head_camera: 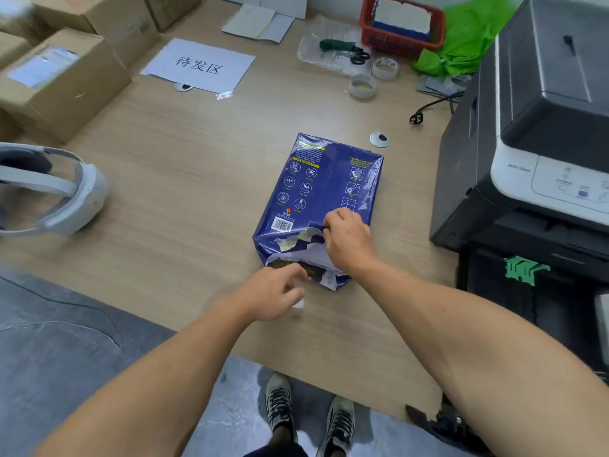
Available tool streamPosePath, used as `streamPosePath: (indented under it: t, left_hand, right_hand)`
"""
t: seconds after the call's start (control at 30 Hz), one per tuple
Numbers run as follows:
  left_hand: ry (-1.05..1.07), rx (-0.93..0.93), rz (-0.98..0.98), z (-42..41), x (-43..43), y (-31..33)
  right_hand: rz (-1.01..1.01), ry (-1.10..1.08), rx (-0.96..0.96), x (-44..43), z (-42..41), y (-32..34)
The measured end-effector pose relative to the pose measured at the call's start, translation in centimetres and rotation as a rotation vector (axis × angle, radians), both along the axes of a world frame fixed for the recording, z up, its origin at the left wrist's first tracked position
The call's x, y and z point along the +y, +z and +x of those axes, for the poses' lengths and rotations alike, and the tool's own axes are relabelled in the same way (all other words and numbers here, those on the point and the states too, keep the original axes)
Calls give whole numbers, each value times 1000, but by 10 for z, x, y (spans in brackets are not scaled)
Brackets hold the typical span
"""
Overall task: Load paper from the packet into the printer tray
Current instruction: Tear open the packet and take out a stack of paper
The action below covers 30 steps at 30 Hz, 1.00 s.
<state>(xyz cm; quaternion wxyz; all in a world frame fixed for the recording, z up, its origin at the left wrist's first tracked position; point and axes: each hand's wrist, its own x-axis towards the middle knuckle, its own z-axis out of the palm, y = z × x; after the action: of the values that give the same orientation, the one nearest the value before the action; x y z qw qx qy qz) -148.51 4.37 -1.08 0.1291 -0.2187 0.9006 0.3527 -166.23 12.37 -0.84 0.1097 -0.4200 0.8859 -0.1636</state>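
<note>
Here, packet (321,199) torn end under right hand (347,240) fingers (329,222).

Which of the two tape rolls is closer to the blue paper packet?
The front tape roll, nearer the packet. The other roll sits farther back, beside the scissors.

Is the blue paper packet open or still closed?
Open: the blue packet is torn at its near end, white paper showing. The right hand grips the torn flap.

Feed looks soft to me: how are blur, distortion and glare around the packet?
Head view: paper packet print fairly sharp; left hand motion-blurred; headset and boxes soft at the edge; wide-angle bends the printer; mild sheen on wrapper.
</note>
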Motion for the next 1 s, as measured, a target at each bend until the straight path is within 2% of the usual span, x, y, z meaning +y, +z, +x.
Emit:
streamPosePath:
  t: [0.13, 0.33, 0.43, 0.53, 0.6, 0.77, 0.87, 1.0]
  left_hand:
    - [110, 28, -119, -22, 4, -4]
    - [729, -72, 209, -50, 14, -20]
    - [921, -62, 294, -54, 21, -25]
    - [1044, 37, 320, -57, 28, -24]
    - [1067, 114, 280, -57, 30, -19]
    - [909, 267, 72, -56, 25, -9]
    - [857, 263, 18, -51, 23, -8]
    - [751, 221, -31, -43, 23, -8]
  right_hand:
    - [-9, -20, -15, -1, -9, 7]
    - [-12, -95, -107, 3, -12, 3]
    - [-20, -100, -120, 2, -11, 2]
    - [-29, -97, -99, 4, -8, 4]
    - [-42, -78, -48, 8, -3, 5]
    - [-164, 39, 142, 25, 23, 11]
    - [-255, 26, 56, 36, 42, 12]
    - [-166, 190, 18, 44, 65, -4]
